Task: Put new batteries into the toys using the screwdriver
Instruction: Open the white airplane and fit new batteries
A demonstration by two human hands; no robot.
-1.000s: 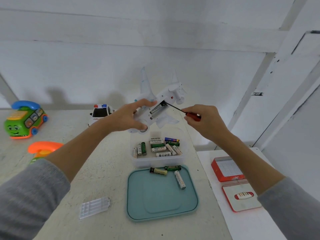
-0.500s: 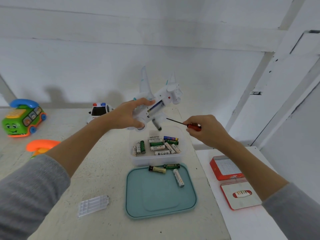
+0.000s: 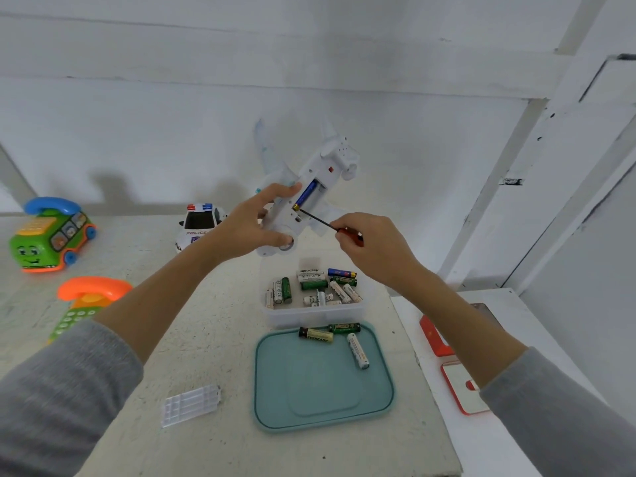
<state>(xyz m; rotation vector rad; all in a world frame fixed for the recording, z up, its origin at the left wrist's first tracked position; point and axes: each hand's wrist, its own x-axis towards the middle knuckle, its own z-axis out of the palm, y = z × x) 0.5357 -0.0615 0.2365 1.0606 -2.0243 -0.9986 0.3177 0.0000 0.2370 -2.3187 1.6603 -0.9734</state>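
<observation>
White plastic toy plane [image 3: 311, 187] is held belly-up above the worktop's [image 3: 213, 339] far edge, gripped round its body by the left hand [image 3: 256, 225]. A blue battery [image 3: 307, 195] sits in its open compartment. The right hand [image 3: 371, 246] pinches the red-handled screwdriver [image 3: 330, 226], its tip touching the battery's lower end. Below, a clear tub [image 3: 313, 313] holds loose batteries, and three more lie on the teal tray [image 3: 323, 401].

Our left hand [image 3: 256, 226] grips the toy airplane [image 3: 309, 187]; our right hand [image 3: 373, 246] sets the screwdriver [image 3: 321, 222] tip against the blue battery [image 3: 305, 194].
</observation>
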